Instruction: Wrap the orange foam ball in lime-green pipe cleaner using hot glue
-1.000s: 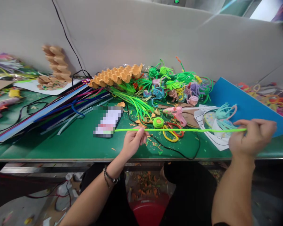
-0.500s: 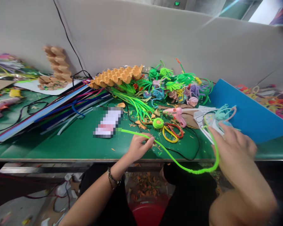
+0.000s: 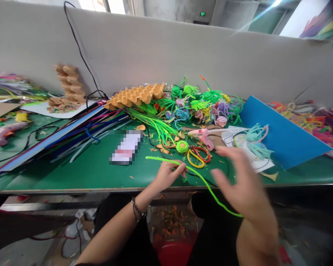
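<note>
My left hand (image 3: 170, 174) pinches a long bright green pipe cleaner (image 3: 208, 186) near its left end, above the front edge of the green table. The stem runs rightward and droops past the table edge, its far end going behind my right wrist. Blurred by motion, my right hand (image 3: 242, 181) hovers to the right with thumb and fingers apart and nothing between them. Just beyond the hands lie a small green coil (image 3: 182, 146) with an orange-tan centre, scissors (image 3: 197, 157) with red and yellow handles, and a pink glue gun (image 3: 203, 137).
A phone (image 3: 127, 147) with a blurred-out screen lies left of my hands. Behind are green pipe cleaners (image 3: 158, 125), an egg tray (image 3: 137, 96) and a heap of pipe-cleaner pieces (image 3: 195, 103). A blue board (image 3: 283, 133) leans at right; black cords cross the table.
My right hand has moved left and let go of the pipe cleaner, opening its fingers. The stem's right part now hangs lower. My left hand keeps its pinch. The view has shifted slightly.
</note>
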Tool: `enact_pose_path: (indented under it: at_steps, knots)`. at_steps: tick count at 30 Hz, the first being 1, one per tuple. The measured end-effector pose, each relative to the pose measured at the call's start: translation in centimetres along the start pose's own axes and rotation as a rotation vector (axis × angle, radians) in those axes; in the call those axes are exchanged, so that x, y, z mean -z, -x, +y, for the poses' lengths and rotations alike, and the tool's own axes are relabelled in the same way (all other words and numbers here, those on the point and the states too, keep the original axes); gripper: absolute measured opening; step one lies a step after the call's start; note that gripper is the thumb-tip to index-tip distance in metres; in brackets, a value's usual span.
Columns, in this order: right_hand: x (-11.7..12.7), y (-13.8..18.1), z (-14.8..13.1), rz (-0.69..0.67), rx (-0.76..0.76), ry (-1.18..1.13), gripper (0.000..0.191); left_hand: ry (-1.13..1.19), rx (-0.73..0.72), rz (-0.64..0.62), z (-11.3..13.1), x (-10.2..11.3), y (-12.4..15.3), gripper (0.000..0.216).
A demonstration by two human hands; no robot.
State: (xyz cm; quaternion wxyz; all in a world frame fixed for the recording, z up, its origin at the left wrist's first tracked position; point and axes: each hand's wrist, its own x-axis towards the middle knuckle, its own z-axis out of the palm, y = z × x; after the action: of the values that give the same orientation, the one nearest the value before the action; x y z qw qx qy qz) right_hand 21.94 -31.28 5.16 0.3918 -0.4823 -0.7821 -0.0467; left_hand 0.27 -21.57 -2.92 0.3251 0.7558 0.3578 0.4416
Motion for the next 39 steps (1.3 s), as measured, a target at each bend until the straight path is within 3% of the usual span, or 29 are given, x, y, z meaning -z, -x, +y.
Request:
enact_pose_path:
  at_steps: [1, 2, 4, 6, 10, 14, 17, 25, 30, 34, 39]
  knots:
    - [-2.4, -1.7, -0.4, -0.221, 0.033, -0.074, 0.055, -0.008, -0.005, -0.016, 0.3, -0.2, 0.0, 0.049]
    - [-4.6, -3.1, -0.7, -0.354, 0.055, -0.146, 0.053, -0.02, -0.007, -0.026, 0.6, -0.4, -0.1, 0.05]
    - [-7.4, -4.6, -0.4, -0.44, -0.004, -0.232, 0.045, -0.053, -0.006, -0.05, 0.9, -0.5, -0.5, 0.05]
    - [-8.3, -4.8, 0.8, -0.452, -0.033, -0.273, 0.039, -0.097, 0.004, -0.077, 0.7, -0.3, -1.2, 0.041]
    - [-6.8, -3.9, 5.8, -0.249, -0.24, -0.179, 0.018, -0.239, 0.08, -0.051, -0.4, 0.8, -2.7, 0.022]
    - [-6.1, -3.7, 11.0, 0.01, -0.416, -0.046, 0.024, -0.491, 0.144, 0.042, -1.6, 1.4, -3.8, 0.064]
    - [-7.3, -4.4, 13.0, 0.078, -0.473, 0.038, 0.032, -0.753, 0.161, -0.008, -2.1, 0.7, -4.4, 0.067]
    - [-12.2, -7.0, 14.2, -0.104, -0.452, 0.08, 0.062, -0.761, 0.155, -0.034, -3.3, -0.4, -5.1, 0.041]
    - [-13.4, -7.3, 14.7, -0.155, -0.451, 0.02, 0.054, -0.685, 0.135, 0.003, -3.9, -0.4, -5.5, 0.04]
    - [-13.2, -7.3, 14.9, -0.103, -0.474, -0.002, 0.043, -0.603, 0.112, 0.114, -3.3, -0.1, -5.6, 0.043]
    - [-11.9, -7.3, 14.7, 0.081, -0.529, -0.066, 0.04, -0.53, 0.075, 0.207, -2.4, 1.5, -5.1, 0.045]
